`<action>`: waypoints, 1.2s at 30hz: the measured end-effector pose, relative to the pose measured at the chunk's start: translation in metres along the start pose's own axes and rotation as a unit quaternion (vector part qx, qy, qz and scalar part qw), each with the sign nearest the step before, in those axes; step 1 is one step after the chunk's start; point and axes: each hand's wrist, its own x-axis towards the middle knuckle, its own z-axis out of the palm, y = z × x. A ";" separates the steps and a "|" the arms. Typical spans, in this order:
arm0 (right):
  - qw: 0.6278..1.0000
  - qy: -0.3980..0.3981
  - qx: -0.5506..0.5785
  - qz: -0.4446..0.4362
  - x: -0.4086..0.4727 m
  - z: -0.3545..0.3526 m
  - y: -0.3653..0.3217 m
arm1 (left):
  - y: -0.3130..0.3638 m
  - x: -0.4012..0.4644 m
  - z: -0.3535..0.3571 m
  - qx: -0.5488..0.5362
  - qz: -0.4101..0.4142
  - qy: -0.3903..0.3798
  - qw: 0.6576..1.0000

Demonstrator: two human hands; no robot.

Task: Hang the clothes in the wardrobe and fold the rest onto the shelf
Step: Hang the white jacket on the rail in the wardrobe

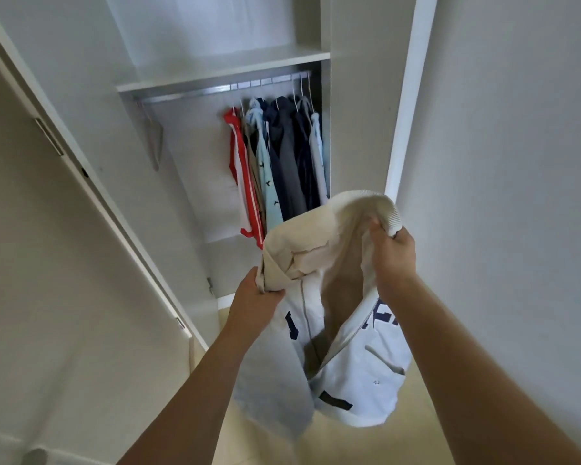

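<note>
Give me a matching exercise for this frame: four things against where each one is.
Things:
1. white zip jacket
2. red and white garment
3. empty hanger
4. shelf

Places:
A. alone at the rail's left end
B. above the rail
C. leftmost of the hung clothes
D. gripped by the left hand and right hand

Pairs: 1-D, 2-C, 3-A, 4-B

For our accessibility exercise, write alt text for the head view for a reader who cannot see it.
Both hands, left and right, grip a white zip-up jacket in front of an open white wardrobe. Inside, clothes hang bunched at the rail's right end beneath a shelf.
</note>
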 end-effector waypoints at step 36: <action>0.939 -0.333 0.005 -0.087 0.306 0.398 -0.107 | -0.056 0.426 -0.121 0.219 -0.282 0.029 0.934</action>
